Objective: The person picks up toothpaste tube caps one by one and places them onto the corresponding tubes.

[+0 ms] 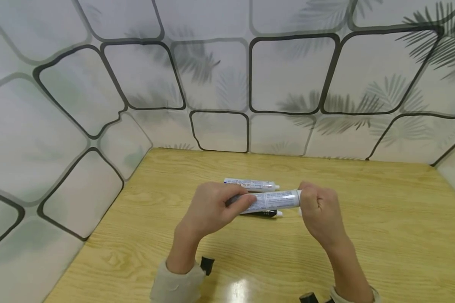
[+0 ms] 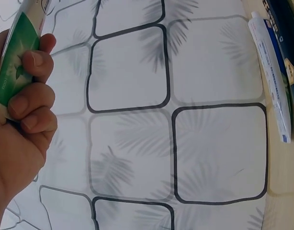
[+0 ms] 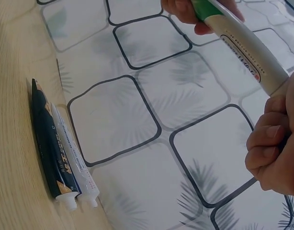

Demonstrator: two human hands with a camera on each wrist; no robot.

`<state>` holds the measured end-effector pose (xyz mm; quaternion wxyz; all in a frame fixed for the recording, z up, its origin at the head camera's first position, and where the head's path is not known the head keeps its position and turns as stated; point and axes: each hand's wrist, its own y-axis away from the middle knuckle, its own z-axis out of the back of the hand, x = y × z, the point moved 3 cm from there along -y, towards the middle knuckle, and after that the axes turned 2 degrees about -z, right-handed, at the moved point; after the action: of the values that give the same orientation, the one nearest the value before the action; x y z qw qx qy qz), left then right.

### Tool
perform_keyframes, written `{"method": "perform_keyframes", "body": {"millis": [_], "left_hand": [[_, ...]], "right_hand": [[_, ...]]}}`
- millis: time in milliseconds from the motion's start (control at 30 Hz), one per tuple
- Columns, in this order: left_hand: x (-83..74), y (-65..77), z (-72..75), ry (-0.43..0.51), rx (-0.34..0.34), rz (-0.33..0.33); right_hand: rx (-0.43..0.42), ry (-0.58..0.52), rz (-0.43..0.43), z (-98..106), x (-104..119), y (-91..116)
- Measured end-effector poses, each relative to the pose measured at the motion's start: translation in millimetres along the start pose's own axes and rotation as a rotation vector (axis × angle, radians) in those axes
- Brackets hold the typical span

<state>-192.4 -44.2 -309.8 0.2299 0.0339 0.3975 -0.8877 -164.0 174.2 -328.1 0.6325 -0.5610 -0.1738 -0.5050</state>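
A white and green toothpaste tube is held up level above the table between both hands. My left hand grips its tail end, thumb on top; the left wrist view shows fingers curled over its green part. My right hand is curled round the other end, hiding the cap. Below and behind lie a white toothpaste tube and a black toothpaste tube, both with white caps. In the right wrist view the black tube lies beside the white one.
The wood-grain table meets a pale wall with dark outlined blocks and leaf patterns at the back and left. A small white bit shows beside the right hand, too small to identify.
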Motion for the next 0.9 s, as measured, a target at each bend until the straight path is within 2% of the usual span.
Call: {"method": "perform_keyframes", "body": {"millis": [167, 233, 300, 367, 433, 533, 633, 767, 900], "left_hand": [[-2.4, -0.4, 2.6, -0.134, -0.09, -0.128], [-3.1, -0.5, 3.0, -0.18, -0.11, -0.165], [-2.5, -0.3, 3.1, -0.187, -0.109, -0.175], [1.6, 0.9, 2.6, -0.121, -0.077, -0.14], [7.6, 3.4, 3.1, -0.016, -0.035, -0.068], [17.5, 8.4, 4.8, 0.141, 0.017, 0.048], [22.8, 11.8, 6.2, 0.211, 0.045, 0.114], [25.4, 12.9, 6.0, 0.271, 0.084, 0.183], [27.2, 14.2, 3.5, 0.38, 0.181, 0.279]], "right_hand": [[0.064, 0.021, -0.146, -0.7, 1.5, -0.6], [0.095, 0.041, -0.225, 0.0, 0.7, -0.9], [0.119, 0.017, -0.309, 0.4, -1.1, -0.8], [0.143, 0.004, -0.347, 0.3, -1.6, -1.0], [0.178, -0.003, -0.35, -0.6, -2.2, -0.4], [0.25, 0.005, -0.287, -2.4, 0.4, 0.4], [0.295, -0.036, -0.239, -1.9, 2.0, 1.2], [0.315, -0.134, -0.196, 1.7, 2.6, 0.2], [0.324, -0.186, -0.205, 4.9, 0.2, -0.8]]}}
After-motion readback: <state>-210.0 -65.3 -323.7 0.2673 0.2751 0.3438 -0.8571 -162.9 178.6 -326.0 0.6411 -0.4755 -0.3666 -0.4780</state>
